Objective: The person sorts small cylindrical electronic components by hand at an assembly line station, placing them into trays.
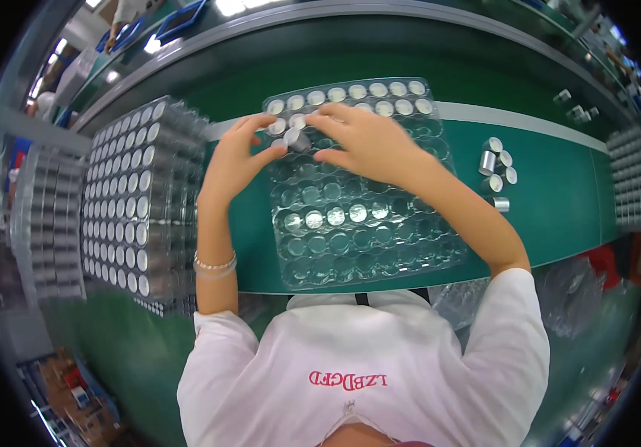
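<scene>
A clear plastic tray [365, 261] with rows of round pockets lies in front of me. Small silver cylinders with white tops [337, 94] fill its far rows. A tilted silver cylinder [297, 141] sits between my hands near the tray's left side. My left hand [235, 160] reaches in from the left, thumb and fingertips apart. Its thumb tip is right beside the tilted cylinder; whether they touch I cannot tell. My right hand [369, 141] hovers over the tray, fingers and thumb spread, hiding some of the pockets beneath. Several shiny cylinders or pockets [337, 216] form a nearer row.
To the left stands a tall stack of filled trays [123, 197], with another stack [48, 223] beyond it. Several loose cylinders [495, 164] stand or lie on the green table [559, 201] at right. More stacked trays [633, 179] are at the far right.
</scene>
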